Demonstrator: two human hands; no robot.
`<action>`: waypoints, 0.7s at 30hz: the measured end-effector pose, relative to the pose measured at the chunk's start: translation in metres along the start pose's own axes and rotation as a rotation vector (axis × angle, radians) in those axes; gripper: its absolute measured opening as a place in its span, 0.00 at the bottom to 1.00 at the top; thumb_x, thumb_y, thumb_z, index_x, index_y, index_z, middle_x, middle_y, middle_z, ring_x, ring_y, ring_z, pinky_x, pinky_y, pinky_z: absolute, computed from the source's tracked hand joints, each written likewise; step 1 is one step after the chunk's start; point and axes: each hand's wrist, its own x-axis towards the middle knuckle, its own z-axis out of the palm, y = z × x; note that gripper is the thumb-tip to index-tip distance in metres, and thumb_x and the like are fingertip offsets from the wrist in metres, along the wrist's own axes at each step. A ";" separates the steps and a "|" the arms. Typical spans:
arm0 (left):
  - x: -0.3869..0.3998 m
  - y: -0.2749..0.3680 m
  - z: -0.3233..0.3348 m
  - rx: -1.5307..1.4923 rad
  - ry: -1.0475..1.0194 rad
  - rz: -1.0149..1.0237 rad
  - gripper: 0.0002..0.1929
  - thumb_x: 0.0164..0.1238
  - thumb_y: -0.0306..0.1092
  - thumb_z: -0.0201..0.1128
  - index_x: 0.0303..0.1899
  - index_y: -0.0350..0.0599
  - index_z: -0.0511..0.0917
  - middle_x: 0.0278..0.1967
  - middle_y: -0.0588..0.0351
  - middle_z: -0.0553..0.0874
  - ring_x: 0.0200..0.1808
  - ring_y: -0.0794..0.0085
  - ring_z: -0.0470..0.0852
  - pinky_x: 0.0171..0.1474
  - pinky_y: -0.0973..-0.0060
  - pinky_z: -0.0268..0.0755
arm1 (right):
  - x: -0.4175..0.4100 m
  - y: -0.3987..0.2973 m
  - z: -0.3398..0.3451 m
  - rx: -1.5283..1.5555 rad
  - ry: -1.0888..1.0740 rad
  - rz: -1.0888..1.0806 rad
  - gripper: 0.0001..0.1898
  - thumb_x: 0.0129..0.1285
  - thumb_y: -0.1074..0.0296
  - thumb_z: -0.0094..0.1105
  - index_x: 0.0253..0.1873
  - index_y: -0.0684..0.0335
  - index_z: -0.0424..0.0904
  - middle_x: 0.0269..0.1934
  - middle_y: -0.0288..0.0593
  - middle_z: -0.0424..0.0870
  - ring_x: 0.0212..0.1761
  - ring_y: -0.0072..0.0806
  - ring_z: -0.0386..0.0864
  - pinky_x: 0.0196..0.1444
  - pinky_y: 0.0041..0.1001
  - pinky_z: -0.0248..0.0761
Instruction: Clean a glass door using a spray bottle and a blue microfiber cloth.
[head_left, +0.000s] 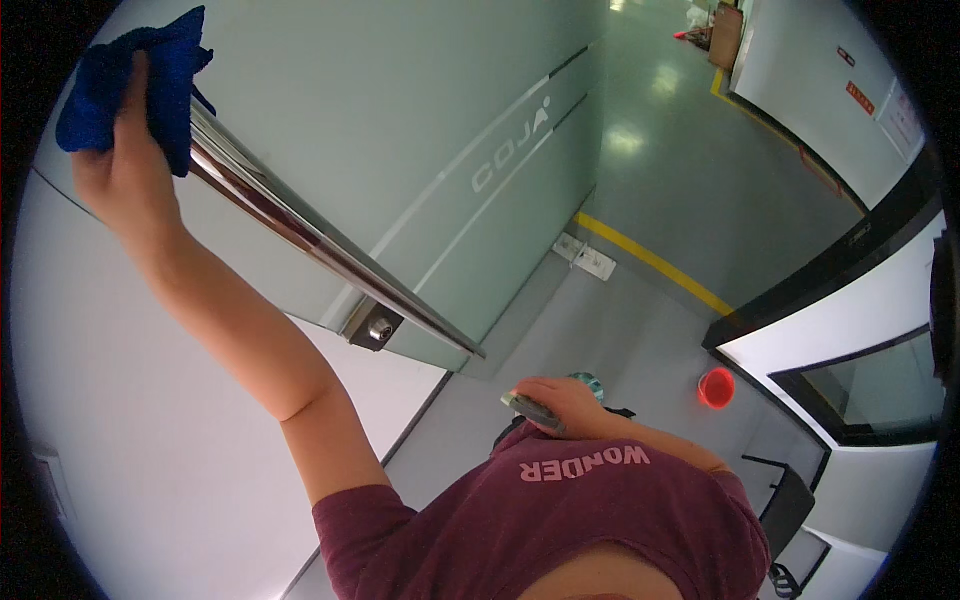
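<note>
At the upper left, my left hand (142, 180) holds a blue cloth (169, 97) at the upper end of a long polished metal door handle (300, 232). The handle runs down along a frosted glass door (465, 90) with a metal lock (380, 328) near its lower edge. My right hand (562, 401) is close to my body, its fingers closed around a narrow grey object (534, 412) with a pale end; its kind is unclear. Just beyond this hand, a teal patterned thing (589, 384) shows only in part.
A red bucket (717, 388) stands on the grey floor at the right. Near the door's bottom corner is a metal floor plate (585, 256), with a yellow floor line (652, 262) beyond it. A dark-framed window (870, 390) and a black metal stand (787, 502) lie farther right.
</note>
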 end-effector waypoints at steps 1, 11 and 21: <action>0.002 0.004 -0.002 0.038 -0.043 -0.026 0.12 0.61 0.34 0.70 0.41 0.37 0.86 0.37 0.53 0.89 0.37 0.76 0.85 0.46 0.81 0.75 | 0.000 0.000 0.001 -0.001 -0.003 -0.018 0.32 0.50 0.66 0.69 0.63 0.51 0.69 0.61 0.43 0.75 0.57 0.46 0.77 0.52 0.42 0.73; 0.030 -0.006 -0.004 0.011 -0.177 -0.371 0.17 0.66 0.35 0.62 0.52 0.34 0.78 0.43 0.45 0.85 0.40 0.61 0.85 0.42 0.73 0.78 | 0.001 -0.013 0.003 0.013 -0.048 -0.032 0.33 0.48 0.67 0.70 0.62 0.51 0.70 0.61 0.43 0.75 0.55 0.47 0.77 0.51 0.41 0.73; 0.028 -0.048 -0.014 -0.696 -0.392 -0.623 0.17 0.71 0.36 0.53 0.53 0.34 0.76 0.41 0.45 0.84 0.37 0.58 0.83 0.39 0.66 0.78 | -0.002 -0.009 0.012 0.017 -0.020 -0.035 0.34 0.47 0.69 0.69 0.62 0.51 0.69 0.61 0.43 0.75 0.56 0.47 0.77 0.51 0.41 0.73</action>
